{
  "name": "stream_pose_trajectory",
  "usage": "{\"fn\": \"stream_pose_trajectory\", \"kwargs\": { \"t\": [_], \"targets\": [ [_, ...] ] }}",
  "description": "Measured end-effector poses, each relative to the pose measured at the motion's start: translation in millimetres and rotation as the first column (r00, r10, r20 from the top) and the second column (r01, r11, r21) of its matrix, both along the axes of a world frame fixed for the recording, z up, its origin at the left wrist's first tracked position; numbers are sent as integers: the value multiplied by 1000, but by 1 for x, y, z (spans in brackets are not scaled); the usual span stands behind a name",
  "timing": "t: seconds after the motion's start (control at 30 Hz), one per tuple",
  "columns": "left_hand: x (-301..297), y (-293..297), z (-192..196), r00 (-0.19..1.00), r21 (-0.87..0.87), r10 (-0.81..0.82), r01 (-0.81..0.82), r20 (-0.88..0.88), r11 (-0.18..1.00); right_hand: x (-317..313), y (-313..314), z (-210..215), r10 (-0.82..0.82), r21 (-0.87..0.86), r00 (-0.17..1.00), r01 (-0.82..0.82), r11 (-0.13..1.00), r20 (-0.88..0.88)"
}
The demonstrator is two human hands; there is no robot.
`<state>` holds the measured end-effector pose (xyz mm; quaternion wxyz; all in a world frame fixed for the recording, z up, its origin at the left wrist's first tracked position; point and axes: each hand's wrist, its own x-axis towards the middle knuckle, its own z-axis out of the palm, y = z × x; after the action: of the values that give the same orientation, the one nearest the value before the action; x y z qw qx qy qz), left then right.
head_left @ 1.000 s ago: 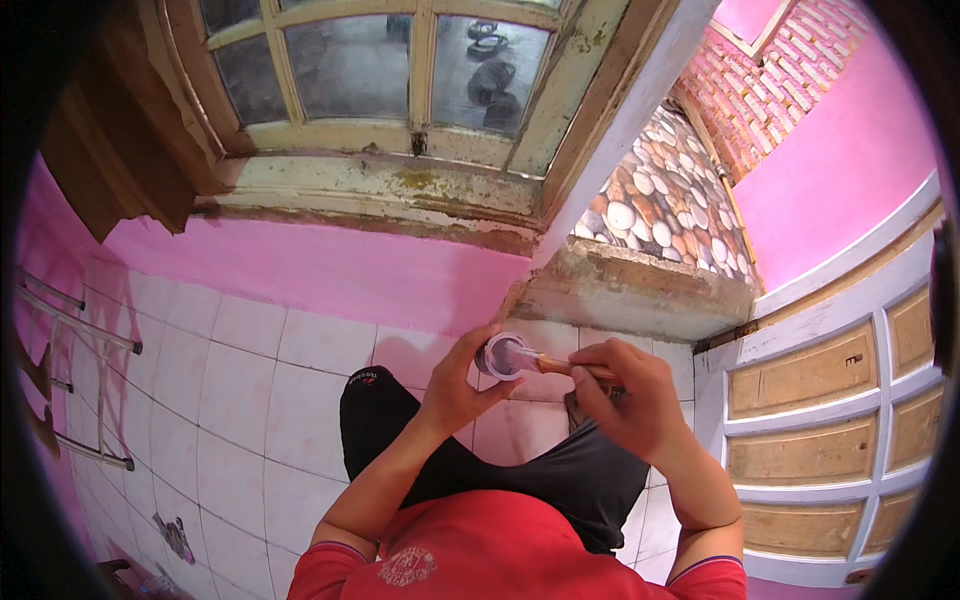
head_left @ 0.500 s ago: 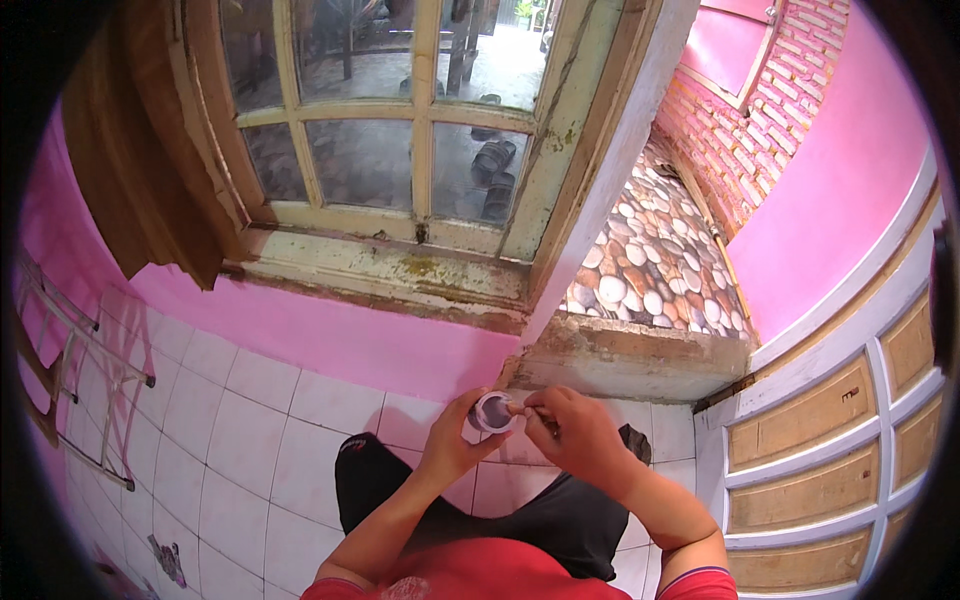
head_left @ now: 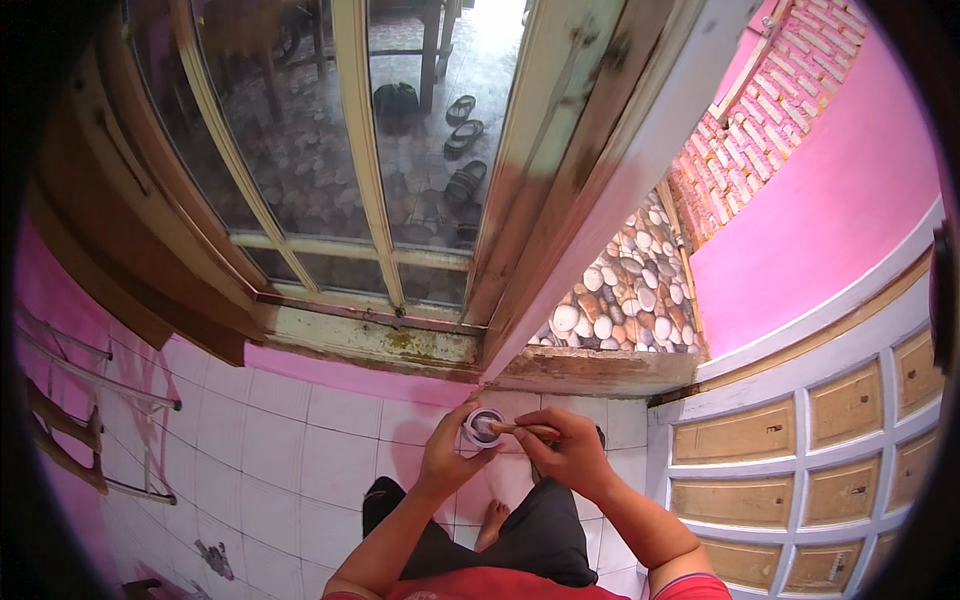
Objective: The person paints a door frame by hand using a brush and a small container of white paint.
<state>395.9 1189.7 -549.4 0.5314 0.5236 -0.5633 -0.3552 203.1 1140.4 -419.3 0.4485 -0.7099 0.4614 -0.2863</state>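
Observation:
My left hand (head_left: 446, 455) is wrapped around a small round paint pot (head_left: 468, 430) with a pale rim, held in front of my knees. Greyish contents show inside it. Between the fingers of my right hand (head_left: 575, 455) is a paintbrush (head_left: 538, 432) with a wooden handle. It slants leftward, and its bristle end reaches over the rim into the pot. Both hands are close together, above the tiled floor (head_left: 330, 455) and just this side of the door sill.
A window frame (head_left: 585, 200) with peeling paint stands ahead, a brown curtain (head_left: 140, 270) on its left. Beyond a raised sill (head_left: 600, 372) lies pebble-patterned flooring (head_left: 630, 280). A panelled door (head_left: 735, 440) is on the right, a metal-legged rack (head_left: 150, 398) at the left.
My view has shifted, bringing the window frame nearer. The brush, mostly hidden by my right hand before, now shows its handle, and its head is inside the pot.

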Motion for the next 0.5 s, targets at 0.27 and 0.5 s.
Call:
{"fn": "stream_pose_trajectory", "kwargs": {
  "t": [0.27,0.5],
  "targets": [
    [-10,3,168,990,-131,-6,25,141,991,-11,30,141,-183,-52,979,188,981,84],
    [-14,10,274,997,-92,-68,72,46,993,-19,52,240,-300,21,920,305,952,253]
  ]
}}
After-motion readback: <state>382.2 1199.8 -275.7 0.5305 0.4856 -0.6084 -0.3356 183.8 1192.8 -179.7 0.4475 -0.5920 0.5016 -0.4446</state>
